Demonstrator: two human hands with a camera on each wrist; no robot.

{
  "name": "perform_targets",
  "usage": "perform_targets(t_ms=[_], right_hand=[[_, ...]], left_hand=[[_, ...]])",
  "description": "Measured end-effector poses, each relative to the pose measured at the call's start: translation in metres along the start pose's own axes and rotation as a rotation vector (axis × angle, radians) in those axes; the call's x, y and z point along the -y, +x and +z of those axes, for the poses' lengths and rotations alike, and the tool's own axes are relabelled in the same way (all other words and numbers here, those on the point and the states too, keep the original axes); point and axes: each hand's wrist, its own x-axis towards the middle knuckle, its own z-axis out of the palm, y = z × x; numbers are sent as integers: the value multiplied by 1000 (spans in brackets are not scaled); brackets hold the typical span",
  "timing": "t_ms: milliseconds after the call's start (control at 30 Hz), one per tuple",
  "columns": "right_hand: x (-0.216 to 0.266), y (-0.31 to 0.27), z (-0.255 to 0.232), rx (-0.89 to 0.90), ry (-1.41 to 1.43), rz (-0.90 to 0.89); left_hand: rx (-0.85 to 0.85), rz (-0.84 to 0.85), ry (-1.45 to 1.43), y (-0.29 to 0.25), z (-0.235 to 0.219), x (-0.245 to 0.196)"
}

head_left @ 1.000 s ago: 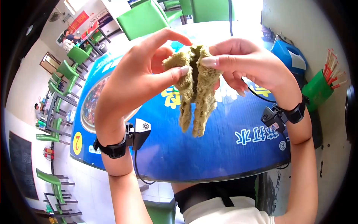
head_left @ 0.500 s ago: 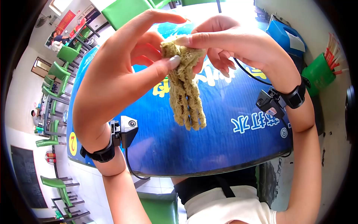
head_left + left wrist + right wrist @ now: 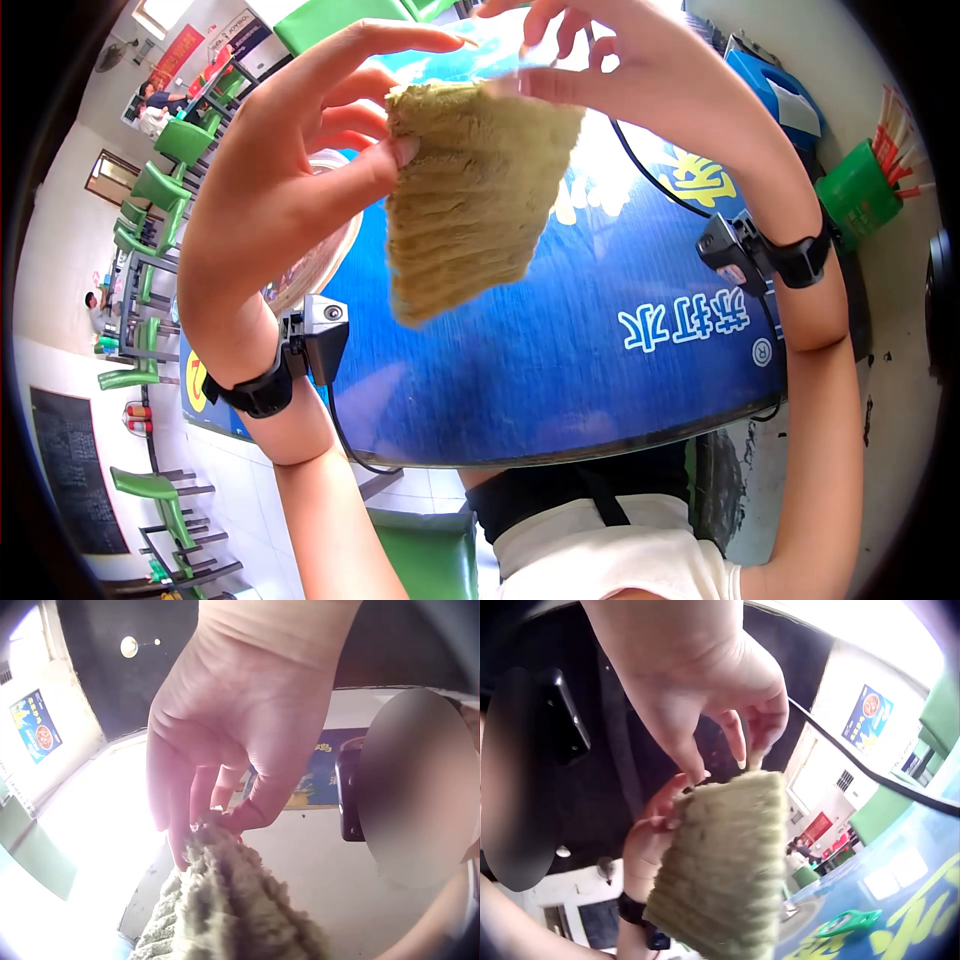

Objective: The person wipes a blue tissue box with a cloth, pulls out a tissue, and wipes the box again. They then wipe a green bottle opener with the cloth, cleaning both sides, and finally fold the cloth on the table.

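A fuzzy olive-green ribbed cloth (image 3: 470,200) hangs spread between both hands above the blue table. My left hand (image 3: 300,180) pinches its upper left corner between thumb and fingers. At its top edge, my right hand (image 3: 640,80) holds on with thumb and fingertips, slightly blurred. In the left wrist view the cloth (image 3: 225,900) hangs in folds below the left hand (image 3: 240,735). The right wrist view has the ribbed side of the cloth (image 3: 720,870) below the right hand (image 3: 712,690), with the left hand (image 3: 649,840) at its other edge.
The blue table (image 3: 560,380) with printed lettering lies below. On the right stand a green holder (image 3: 860,195) of sticks and a blue box (image 3: 775,95) near the wall. A green object (image 3: 851,922) lies on the table. Green chairs (image 3: 185,145) and seated people are farther off.
The cloth, bunched and hanging narrow before, is now spread out into a wide panel. My right hand has moved up, and my left hand slightly left.
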Motion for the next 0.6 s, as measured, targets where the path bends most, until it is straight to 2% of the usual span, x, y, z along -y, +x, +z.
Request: perform_targets(t_ms=[33,67,100,133,200,233,333,400,433,467,567,600], right_hand=[[-17,3,9,-142,-187,-157],[-64,8,13,-128,-311,-576],[-61,5,6,166,-180,-338],[-65,9,5,350,92,-178],[-61,14,-2,481,146,-91],[-66,17,-5,430,109,-83],[-76,18,-16,252,-17,-8],[-59,11,-27,101,-111,107],[-49,10,-30,81,-263,188],[-49,10,-32,78,-257,176],[-51,10,-36,71,-257,151],[-51,11,-36,71,-275,148]], left_hand=[[-15,35,22,0,0,1],[-30,70,45,1,2,4],[-45,105,69,2,3,8],[-29,95,-1,4,3,12],[-1,74,-140,9,3,25],[-26,94,-186,14,6,32],[-211,-55,157,20,17,49],[-69,-110,494,12,27,69],[36,-141,525,11,33,79],[143,-173,555,10,38,88],[248,-268,516,20,60,94],[248,-239,571,19,68,99]])
